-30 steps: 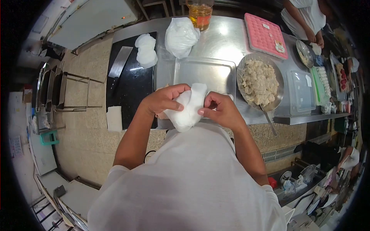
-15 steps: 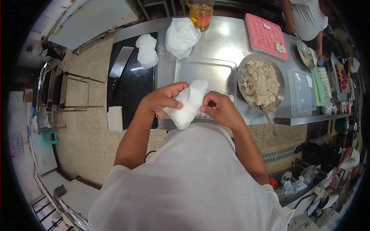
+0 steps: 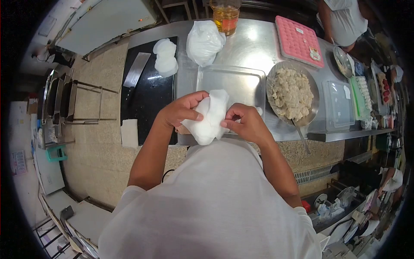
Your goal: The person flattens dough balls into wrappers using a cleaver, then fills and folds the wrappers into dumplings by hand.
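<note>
A floppy stack of thin white dough wrappers (image 3: 209,121) is held in front of my chest. My left hand (image 3: 183,110) clamps its left side, thumb on top. On the right, my right hand (image 3: 246,123) has thumb and index finger pinched at the stack's right edge. Behind the wrappers lies a shallow metal tray (image 3: 246,71), whose near part is hidden by my hands. Some small white pieces partly show beside my right hand. Right of the tray, a metal bowl (image 3: 317,97) holds a chunky pale filling (image 3: 293,93) with a spoon handle (image 3: 300,136) sticking out.
On the black cutting board (image 3: 146,105) lie a cleaver (image 3: 137,69), more round wrappers (image 3: 166,60) and a folded white cloth (image 3: 129,133). Further back are a white plastic bag (image 3: 205,43), a jug of yellow oil (image 3: 226,19) and a pink egg-tray-like pack (image 3: 297,39). Another person (image 3: 345,21) stands across the table.
The upper end of the wrappers has shifted left and a fold has opened out. My right thumb and finger have moved slightly left against the edge. My left hand keeps its hold.
</note>
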{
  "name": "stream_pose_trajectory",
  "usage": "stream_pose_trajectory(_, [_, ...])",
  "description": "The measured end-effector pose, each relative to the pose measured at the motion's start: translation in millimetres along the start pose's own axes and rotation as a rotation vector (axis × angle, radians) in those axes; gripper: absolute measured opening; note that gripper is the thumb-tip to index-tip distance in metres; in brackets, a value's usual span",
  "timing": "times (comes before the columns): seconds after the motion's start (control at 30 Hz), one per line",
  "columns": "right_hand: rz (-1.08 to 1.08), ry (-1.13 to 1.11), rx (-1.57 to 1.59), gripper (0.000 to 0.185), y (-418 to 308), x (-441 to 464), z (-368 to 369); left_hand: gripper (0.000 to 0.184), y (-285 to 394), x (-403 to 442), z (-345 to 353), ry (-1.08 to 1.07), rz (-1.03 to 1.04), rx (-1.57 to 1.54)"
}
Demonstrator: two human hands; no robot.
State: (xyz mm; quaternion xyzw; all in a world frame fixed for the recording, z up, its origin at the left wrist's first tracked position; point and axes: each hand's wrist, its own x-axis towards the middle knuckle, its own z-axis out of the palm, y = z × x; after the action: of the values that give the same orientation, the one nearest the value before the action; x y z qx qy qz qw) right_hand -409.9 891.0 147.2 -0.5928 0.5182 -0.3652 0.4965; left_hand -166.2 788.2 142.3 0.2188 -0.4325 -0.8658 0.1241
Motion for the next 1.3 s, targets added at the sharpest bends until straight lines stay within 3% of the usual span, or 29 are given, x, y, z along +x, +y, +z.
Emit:
stream_pose_trajectory(0.77, [-0.070, 0.049, 0.113, 0.015, 4, 4, -3, 0.062, -4, 2, -3, 0.043, 0.058, -0.065])
stream_pose_trajectory(1.03, [0.002, 0.177, 0.066, 0.020, 6, 13, -1, 0.053, 2, 7, 6, 0.231, 0.043, 0.197])
stream_pose_trajectory(1.3, [0.027, 0.108, 0.015, 0.018, 0, 14, -3, 0.045, 11, 1, 10, 0.106, -0.006, 0.304])
